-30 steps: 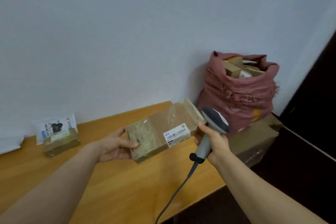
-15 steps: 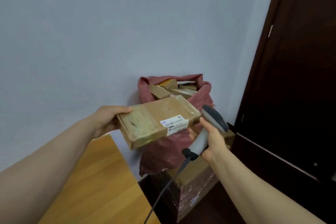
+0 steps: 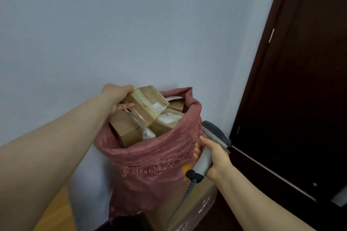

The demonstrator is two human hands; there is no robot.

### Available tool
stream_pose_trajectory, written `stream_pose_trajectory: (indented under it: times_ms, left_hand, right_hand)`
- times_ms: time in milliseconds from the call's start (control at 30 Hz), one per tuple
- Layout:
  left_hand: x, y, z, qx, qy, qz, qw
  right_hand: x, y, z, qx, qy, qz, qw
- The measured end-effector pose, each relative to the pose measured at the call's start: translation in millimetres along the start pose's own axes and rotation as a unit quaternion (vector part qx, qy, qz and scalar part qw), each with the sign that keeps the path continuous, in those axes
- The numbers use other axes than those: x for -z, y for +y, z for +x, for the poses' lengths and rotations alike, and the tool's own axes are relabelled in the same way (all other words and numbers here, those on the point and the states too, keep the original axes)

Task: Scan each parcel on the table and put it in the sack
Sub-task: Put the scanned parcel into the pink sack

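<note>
Head view: my left hand [image 3: 117,97] grips the taped parcel [image 3: 148,105] at the red sack's [image 3: 155,159] mouth, above other boxes, not yet let go. My right hand [image 3: 216,157] grips the scanner [image 3: 212,137]. Sack looks nearly full. Can't tell what's left on the table.

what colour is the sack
Dusty red, a woven sack with a frayed rolled rim and an orange patch near the scanner; the head view shows it.

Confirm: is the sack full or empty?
Nearly full. Cardboard parcels fill the red sack up to its rim, and the left hand holds a taped parcel on top of the pile.
</note>
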State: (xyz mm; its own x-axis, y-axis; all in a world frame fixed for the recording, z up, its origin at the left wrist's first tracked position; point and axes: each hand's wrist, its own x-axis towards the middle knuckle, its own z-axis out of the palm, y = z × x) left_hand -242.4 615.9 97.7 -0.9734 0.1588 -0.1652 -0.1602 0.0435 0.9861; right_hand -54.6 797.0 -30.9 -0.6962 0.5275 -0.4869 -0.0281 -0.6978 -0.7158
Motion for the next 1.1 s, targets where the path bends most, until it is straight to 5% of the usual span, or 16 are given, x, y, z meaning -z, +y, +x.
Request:
stream_pose_trajectory:
  times_ms: [600, 767, 900, 1100]
  left_hand:
    - [-170, -60, 91, 0.049, 0.031, 0.123, 0.991]
    - [-158, -58, 69, 0.042, 0.032, 0.088, 0.995]
    - [-124, -58, 32, -0.035, 0.064, 0.159, 0.985]
    - [-11, -95, -74, -0.055, 0.062, 0.214, 0.973]
  right_hand:
    - [22, -57, 136, -0.115, -0.089, -0.020, 0.989]
    - [19, -43, 132, -0.122, -0.097, -0.026, 0.987]
    - [13, -21, 100, -0.109, -0.105, -0.053, 0.987]
    - [3, 55, -4, -0.062, -0.148, -0.288, 0.944]
